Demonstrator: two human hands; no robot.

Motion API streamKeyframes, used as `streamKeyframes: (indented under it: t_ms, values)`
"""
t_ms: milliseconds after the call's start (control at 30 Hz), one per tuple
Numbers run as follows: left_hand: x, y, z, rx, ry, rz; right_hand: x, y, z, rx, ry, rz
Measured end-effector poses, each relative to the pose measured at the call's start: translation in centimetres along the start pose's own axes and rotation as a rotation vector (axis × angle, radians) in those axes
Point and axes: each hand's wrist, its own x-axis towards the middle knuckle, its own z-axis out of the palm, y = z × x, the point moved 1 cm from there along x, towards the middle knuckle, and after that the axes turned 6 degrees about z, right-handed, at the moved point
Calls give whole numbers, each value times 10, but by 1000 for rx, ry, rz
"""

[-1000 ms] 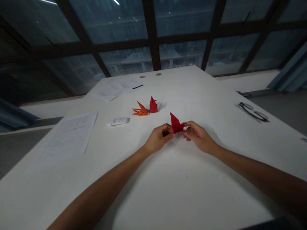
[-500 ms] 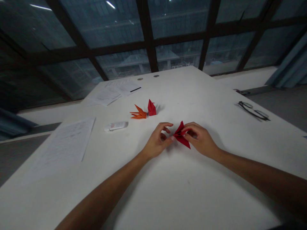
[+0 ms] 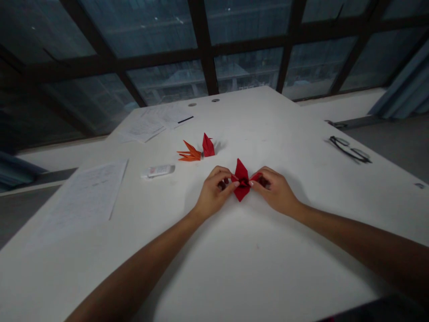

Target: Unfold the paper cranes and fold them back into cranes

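Note:
Between my two hands is a red origami crane [image 3: 241, 170], its wings spread toward and away from me. My left hand [image 3: 216, 188] pinches its left point between thumb and fingers. On the other side, my right hand [image 3: 273, 188] grips the right point in the same way. The middle of the folded paper shows dark creases. Beyond my left hand stand an orange folded paper crane [image 3: 191, 153] and another red folded paper piece [image 3: 208, 146], close together on the white table [image 3: 261, 250].
A white correction-tape-like item [image 3: 157, 171] lies left of the cranes. Printed sheets [image 3: 89, 197] cover the left side, with more papers [image 3: 150, 123] and a black strip [image 3: 185, 120] farther back. Black-framed glasses [image 3: 350, 149] rest near the right edge.
My left fingers have closed on the left point of the red crane. The paper has turned and opened wider between my hands. The view has shifted slightly.

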Motion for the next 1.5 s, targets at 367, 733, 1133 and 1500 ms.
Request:
streamKeyframes:
  t_ms: [367,733,1133,1500]
  values:
    - [0,-8,-1,-81,2,-149,3,9,0,142,-28,89]
    - [0,-5,2,-150,-15,-194,1,1,0,118,-144,19]
    - [-1,-8,6,-325,-44,-239,-3,3,2,53,-253,90]
    - [8,-23,-32,561,-73,-54,29,40,-29,-436,57,10]
